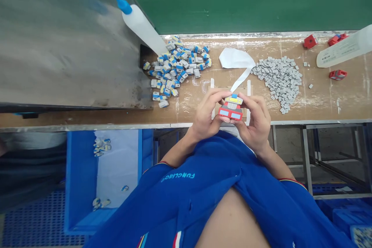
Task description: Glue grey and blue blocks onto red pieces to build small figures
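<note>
Both my hands hold a small red, blue and yellow toy-vehicle block just above the wooden workbench. My left hand grips its left side and my right hand its right side, with the fingers wrapped over the top. Its underside is hidden by my fingers. Behind my hands lies a white paper scrap with a long narrow tail. To its left is a heap of blue, white and grey block parts, and to its right a heap of small grey pieces.
Several red block pieces sit at the bench's right end, by a white plastic bottle. A blue-nozzled squeeze bottle leans on a grey metal sheet. Below the bench's edge, a blue crate holds a few parts on white lining.
</note>
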The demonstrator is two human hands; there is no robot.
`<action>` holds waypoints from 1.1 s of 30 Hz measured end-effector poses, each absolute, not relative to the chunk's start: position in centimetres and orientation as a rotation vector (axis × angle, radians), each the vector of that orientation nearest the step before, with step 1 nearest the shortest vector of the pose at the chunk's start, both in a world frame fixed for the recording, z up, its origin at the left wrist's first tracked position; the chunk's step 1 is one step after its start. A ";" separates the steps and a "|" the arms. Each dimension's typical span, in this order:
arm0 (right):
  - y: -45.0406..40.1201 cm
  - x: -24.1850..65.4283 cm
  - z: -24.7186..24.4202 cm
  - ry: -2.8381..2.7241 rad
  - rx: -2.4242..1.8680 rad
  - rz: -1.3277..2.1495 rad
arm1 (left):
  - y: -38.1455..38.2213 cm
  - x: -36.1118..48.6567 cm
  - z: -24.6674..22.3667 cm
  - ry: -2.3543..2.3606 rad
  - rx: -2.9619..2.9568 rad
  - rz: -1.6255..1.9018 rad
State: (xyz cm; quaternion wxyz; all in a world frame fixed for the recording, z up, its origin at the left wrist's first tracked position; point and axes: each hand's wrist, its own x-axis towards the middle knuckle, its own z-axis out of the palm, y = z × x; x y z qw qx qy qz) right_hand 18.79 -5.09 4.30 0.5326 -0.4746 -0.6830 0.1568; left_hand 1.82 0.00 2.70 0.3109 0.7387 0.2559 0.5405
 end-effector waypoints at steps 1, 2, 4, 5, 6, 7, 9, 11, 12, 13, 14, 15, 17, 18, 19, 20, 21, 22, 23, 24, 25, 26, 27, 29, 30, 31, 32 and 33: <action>-5.1 18.8 4.4 -1.633 -1.123 0.360 | -0.1 1.9 2.8 0.677 1.963 1.430; -5.1 18.8 4.5 -1.638 -1.110 0.346 | -0.2 1.9 3.0 0.678 1.973 1.432; -5.0 18.8 4.5 -1.642 -1.074 0.321 | -0.3 1.9 3.1 0.671 1.987 1.434; -4.9 18.8 4.4 -1.643 -1.054 0.312 | -0.3 1.9 3.2 0.669 1.988 1.438; -4.8 18.8 4.3 -1.645 -1.037 0.306 | -0.4 1.8 3.1 0.670 1.986 1.440; -4.7 18.8 4.3 -1.648 -1.023 0.304 | -0.4 1.7 3.1 0.675 1.984 1.440; -4.6 18.8 4.1 -1.658 -1.009 0.308 | -0.4 1.5 2.9 0.698 1.981 1.437; -4.5 18.7 4.1 -1.666 -1.005 0.307 | -0.4 1.3 2.8 0.715 1.985 1.431; -4.5 18.7 4.1 -1.669 -1.001 0.304 | -0.5 1.2 2.8 0.718 1.984 1.433; -4.5 18.7 4.1 -1.673 -0.997 0.299 | -0.5 1.2 2.7 0.720 1.980 1.441; -4.4 18.6 4.2 -1.678 -0.994 0.292 | -0.5 1.2 2.6 0.723 1.975 1.451; -4.4 18.5 4.2 -1.682 -0.995 0.285 | -0.6 1.2 2.5 0.731 1.969 1.465; -4.4 18.3 4.4 -1.695 -1.006 0.269 | -0.6 1.4 2.3 0.749 1.938 1.508; -4.4 18.1 4.4 -1.703 -1.016 0.263 | -0.6 1.5 2.1 0.752 1.907 1.527; -4.4 17.8 4.5 -1.711 -1.026 0.260 | -0.6 1.7 1.8 0.749 1.862 1.542; -4.4 17.6 4.6 -1.717 -1.035 0.261 | -0.6 1.8 1.6 0.740 1.805 1.555; -4.4 17.3 4.6 -1.720 -1.041 0.264 | -0.6 1.9 1.3 0.726 1.743 1.561; -4.4 17.1 4.7 -1.720 -1.050 0.269 | -0.6 1.9 1.1 0.712 1.687 1.563; -4.5 16.8 4.8 -1.719 -1.059 0.274 | -0.6 1.9 0.8 0.703 1.643 1.562; -4.5 16.6 4.9 -1.720 -1.070 0.279 | -0.6 1.8 0.6 0.700 1.614 1.563; -4.5 16.4 5.0 -1.726 -1.080 0.281 | -0.6 1.7 0.5 0.703 1.597 1.564; -4.5 16.2 5.1 -1.734 -1.090 0.281 | -0.5 1.6 0.4 0.711 1.593 1.563; -4.5 16.1 5.2 -1.742 -1.099 0.279 | -0.5 1.4 0.3 0.722 1.594 1.564; -4.5 15.9 5.4 -1.746 -1.106 0.265 | -0.3 1.2 0.3 0.730 1.612 1.564; -4.5 15.8 5.5 -1.741 -1.108 0.258 | -0.2 1.1 0.3 0.728 1.624 1.560; -4.5 15.8 5.5 -1.733 -1.112 0.253 | -0.1 1.0 0.4 0.724 1.636 1.553; -4.5 15.8 5.5 -1.727 -1.119 0.253 | 0.1 1.0 0.5 0.722 1.648 1.545; -4.5 15.8 5.5 -1.723 -1.130 0.256 | 0.2 1.0 0.6 0.723 1.660 1.538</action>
